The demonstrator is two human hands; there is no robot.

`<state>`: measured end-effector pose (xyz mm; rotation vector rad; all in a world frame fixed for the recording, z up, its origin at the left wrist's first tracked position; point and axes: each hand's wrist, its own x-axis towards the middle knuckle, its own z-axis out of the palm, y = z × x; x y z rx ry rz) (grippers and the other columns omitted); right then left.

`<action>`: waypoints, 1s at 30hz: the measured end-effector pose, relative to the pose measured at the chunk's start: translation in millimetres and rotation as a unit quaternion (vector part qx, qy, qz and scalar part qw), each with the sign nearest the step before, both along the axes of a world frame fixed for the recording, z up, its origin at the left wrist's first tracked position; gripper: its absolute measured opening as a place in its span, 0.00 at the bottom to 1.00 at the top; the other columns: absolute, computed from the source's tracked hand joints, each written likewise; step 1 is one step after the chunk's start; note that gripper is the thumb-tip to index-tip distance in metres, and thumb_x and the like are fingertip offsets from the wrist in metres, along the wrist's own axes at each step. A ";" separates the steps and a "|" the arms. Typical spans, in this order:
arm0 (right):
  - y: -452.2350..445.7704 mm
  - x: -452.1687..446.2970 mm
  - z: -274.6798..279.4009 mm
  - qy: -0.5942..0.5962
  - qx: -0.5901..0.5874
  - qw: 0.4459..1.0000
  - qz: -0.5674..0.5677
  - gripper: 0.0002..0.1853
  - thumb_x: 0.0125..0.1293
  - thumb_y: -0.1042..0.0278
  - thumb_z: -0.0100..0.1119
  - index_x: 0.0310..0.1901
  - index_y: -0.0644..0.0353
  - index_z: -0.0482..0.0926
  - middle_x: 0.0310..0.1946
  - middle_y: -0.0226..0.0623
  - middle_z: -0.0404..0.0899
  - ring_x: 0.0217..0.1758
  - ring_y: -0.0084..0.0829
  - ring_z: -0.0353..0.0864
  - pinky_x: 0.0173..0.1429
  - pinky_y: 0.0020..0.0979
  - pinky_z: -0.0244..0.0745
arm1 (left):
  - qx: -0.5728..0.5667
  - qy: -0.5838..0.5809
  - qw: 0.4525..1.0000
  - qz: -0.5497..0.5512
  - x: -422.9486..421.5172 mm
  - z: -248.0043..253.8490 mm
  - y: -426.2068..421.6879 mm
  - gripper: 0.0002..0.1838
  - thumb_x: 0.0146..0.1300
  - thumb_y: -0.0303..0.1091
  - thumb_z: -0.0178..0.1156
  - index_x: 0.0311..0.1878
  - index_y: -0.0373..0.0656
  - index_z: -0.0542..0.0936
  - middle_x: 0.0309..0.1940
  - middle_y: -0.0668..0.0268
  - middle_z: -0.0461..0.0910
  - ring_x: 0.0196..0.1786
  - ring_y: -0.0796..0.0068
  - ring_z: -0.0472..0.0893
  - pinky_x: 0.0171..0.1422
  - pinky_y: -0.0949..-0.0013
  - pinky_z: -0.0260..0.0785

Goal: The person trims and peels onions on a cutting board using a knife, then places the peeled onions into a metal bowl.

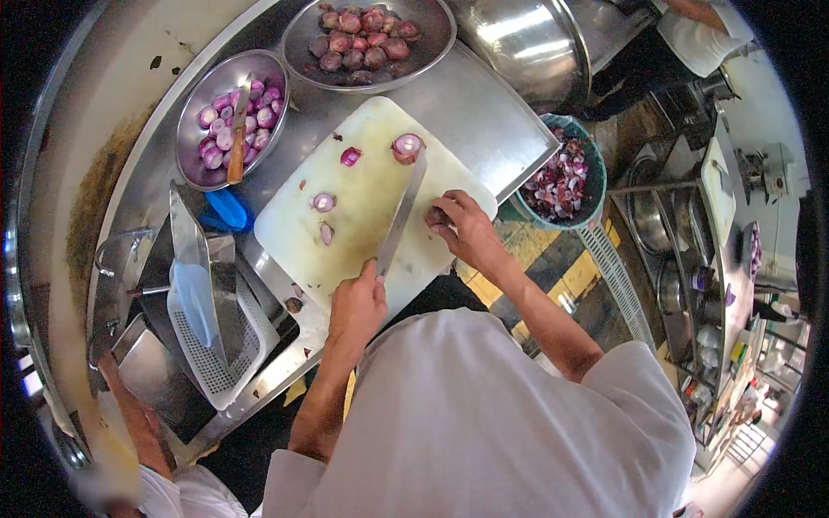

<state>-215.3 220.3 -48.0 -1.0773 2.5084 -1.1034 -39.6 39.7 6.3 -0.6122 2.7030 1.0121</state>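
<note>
My left hand (357, 302) is closed round the handle of a large knife (401, 216), whose blade points up across the white cutting board (302, 181). At the board's right edge, my right hand (471, 226) grips a dark unpeeled onion (438, 217). Near the knife tip lies a cut red onion (407, 148) with its pale face up. Smaller purple pieces lie further left on the board, among them one piece (350, 156), a round one (324, 202) and a narrow one (326, 233).
A bowl of peeled onions (211, 179) holds a wooden-handled knife (237, 147). Behind the board stands a bowl of unpeeled onions (298, 73). Peelings fill a green bin (598, 168) at right. A white basket (246, 371) is at left. Other people are partly visible at upper right and lower left.
</note>
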 end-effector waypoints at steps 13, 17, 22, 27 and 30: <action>1.2 6.8 2.6 -0.095 -0.008 0.995 -0.030 0.20 0.54 0.71 0.74 0.50 0.55 0.80 0.49 0.49 0.77 0.53 0.54 0.80 0.55 0.47 0.77 | -0.017 -0.116 0.990 -0.074 22.9 65.2 15.7 0.17 0.66 0.26 0.57 0.57 0.33 0.73 0.27 0.42 0.82 0.33 0.38 0.83 0.41 0.43 0.76; 1.3 7.5 -9.2 -0.102 -0.034 0.994 -0.038 0.22 0.54 0.76 0.74 0.52 0.57 0.81 0.48 0.46 0.77 0.48 0.46 0.84 0.52 0.44 0.80 | -0.023 -0.114 0.990 -0.085 8.5 37.3 25.2 0.16 0.65 0.24 0.55 0.56 0.31 0.73 0.25 0.42 0.81 0.32 0.40 0.84 0.39 0.42 0.76; 4.4 11.8 1.5 -0.067 -0.034 0.997 -0.035 0.21 0.50 0.75 0.76 0.47 0.59 0.80 0.46 0.43 0.78 0.48 0.46 0.83 0.51 0.43 0.80 | -0.045 0.030 0.996 -0.073 -47.3 -49.3 25.8 0.13 0.64 0.27 0.58 0.50 0.32 0.74 0.29 0.41 0.82 0.35 0.36 0.83 0.42 0.41 0.75; 14.8 6.8 -4.1 -0.029 0.034 0.999 -0.022 0.20 0.46 0.72 0.77 0.41 0.58 0.78 0.44 0.41 0.79 0.47 0.47 0.81 0.49 0.42 0.79 | -0.060 0.111 0.990 -0.068 -24.4 -50.3 3.5 0.09 0.66 0.29 0.58 0.45 0.35 0.74 0.27 0.42 0.80 0.35 0.36 0.82 0.40 0.40 0.73; 14.1 2.7 -4.3 -0.077 0.005 0.997 -0.032 0.21 0.47 0.72 0.76 0.44 0.56 0.78 0.45 0.41 0.79 0.48 0.49 0.80 0.49 0.42 0.78 | -0.042 0.035 0.998 -0.033 6.5 -41.6 -12.0 0.09 0.67 0.30 0.58 0.47 0.36 0.75 0.26 0.43 0.80 0.33 0.36 0.82 0.39 0.42 0.72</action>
